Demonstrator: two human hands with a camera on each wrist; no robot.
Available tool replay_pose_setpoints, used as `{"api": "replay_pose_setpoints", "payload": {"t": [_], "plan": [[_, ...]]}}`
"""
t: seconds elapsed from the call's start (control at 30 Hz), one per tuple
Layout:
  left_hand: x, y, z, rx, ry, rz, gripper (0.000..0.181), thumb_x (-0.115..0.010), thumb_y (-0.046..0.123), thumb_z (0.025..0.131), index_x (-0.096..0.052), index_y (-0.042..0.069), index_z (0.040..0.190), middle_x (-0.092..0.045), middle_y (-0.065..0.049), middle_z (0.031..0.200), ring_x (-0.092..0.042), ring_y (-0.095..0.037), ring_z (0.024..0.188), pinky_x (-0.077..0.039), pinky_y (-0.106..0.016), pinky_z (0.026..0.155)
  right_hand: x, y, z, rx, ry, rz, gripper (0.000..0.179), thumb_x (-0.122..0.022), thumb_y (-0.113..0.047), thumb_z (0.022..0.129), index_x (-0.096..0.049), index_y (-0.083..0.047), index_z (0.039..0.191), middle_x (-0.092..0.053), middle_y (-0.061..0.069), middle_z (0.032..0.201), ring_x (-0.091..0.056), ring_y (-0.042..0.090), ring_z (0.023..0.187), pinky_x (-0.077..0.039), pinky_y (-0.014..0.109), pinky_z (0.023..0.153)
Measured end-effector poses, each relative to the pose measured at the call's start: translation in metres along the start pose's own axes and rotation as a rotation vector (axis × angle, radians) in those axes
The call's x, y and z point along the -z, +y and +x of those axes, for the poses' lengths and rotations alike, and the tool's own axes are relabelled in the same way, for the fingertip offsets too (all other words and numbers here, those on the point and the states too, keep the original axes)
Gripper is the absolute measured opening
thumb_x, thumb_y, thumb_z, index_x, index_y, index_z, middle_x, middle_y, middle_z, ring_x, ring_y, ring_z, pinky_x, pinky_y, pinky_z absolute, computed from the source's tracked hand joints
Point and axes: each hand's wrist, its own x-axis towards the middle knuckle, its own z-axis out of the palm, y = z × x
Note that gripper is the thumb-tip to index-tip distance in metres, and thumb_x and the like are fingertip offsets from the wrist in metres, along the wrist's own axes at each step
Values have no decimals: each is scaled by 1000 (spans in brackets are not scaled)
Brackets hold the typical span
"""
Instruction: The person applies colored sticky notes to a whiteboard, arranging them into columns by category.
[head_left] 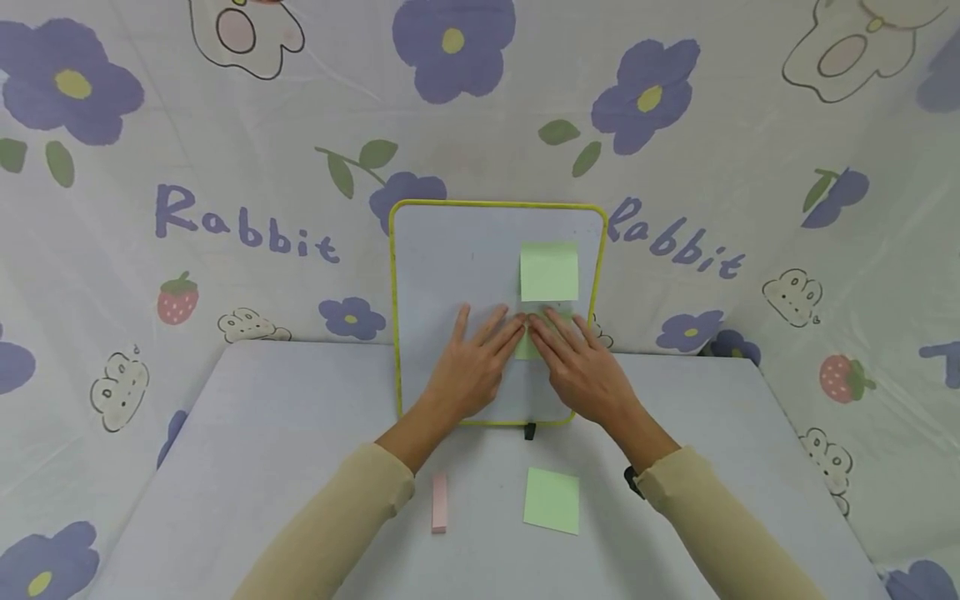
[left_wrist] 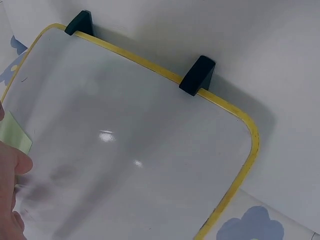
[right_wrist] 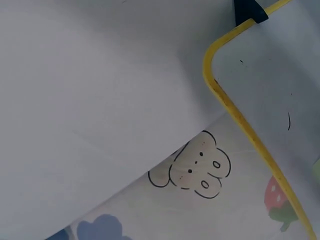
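hands (head_left: 471, 372) (head_left: 588, 375) on note (head_left: 527, 349); backdrop (head_left: 262, 150) reads "rabbit"

Head view: white fabric backdrop (head_left: 487, 137) bearing a purple flower (head_left: 453, 46) at twelve o'clock, a cartoon rabbit (head_left: 793, 297) at three, a strawberry (head_left: 177, 302) at nine; faintly shadowed white tabletop (head_left: 480, 554) at six.

On a table (head_left: 300, 433), a strip pad (head_left: 439, 502) lies left of a paper square (head_left: 551, 501), before a board (head_left: 450, 267) bearing two notes (head_left: 549, 272).

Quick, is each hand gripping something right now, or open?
Left hand: open, fingers extended, touching the lower pale green paper note on the yellow-framed white board.
Right hand: open, fingers extended over the same note.
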Motion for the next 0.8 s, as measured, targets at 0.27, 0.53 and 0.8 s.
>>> {"api": "replay_pose_setpoints", "payload": {"t": [0.27,0.53,0.8], "plan": [[0,0,2,-1,7,-27,62,-62,37,102,-45,21,160,-37,8,168,-33,-17,156,-35,-59,119,2,7,-3,-14,-16,26,66,-80,-19,88,-57,-3,148,-53,10,158,-46,30,149,-43,52,116],[3,1,2,-1,-20,-9,64,-61,38,102,-43,22,161,-34,8,169,-31,-17,157,-35,-58,120,2,13,-12,-37,-19,35,68,-80,-18,86,-57,-3,148,-53,9,158,-45,30,150,-45,53,112],[4,0,3,-7,-39,-5,65,-60,39,102,-41,21,162,-33,8,170,-30,-17,157,-35,-59,119,3,21,-23,-64,-49,50,71,-83,-18,85,-56,-2,149,-52,10,158,-45,32,149,-43,53,112]]}}
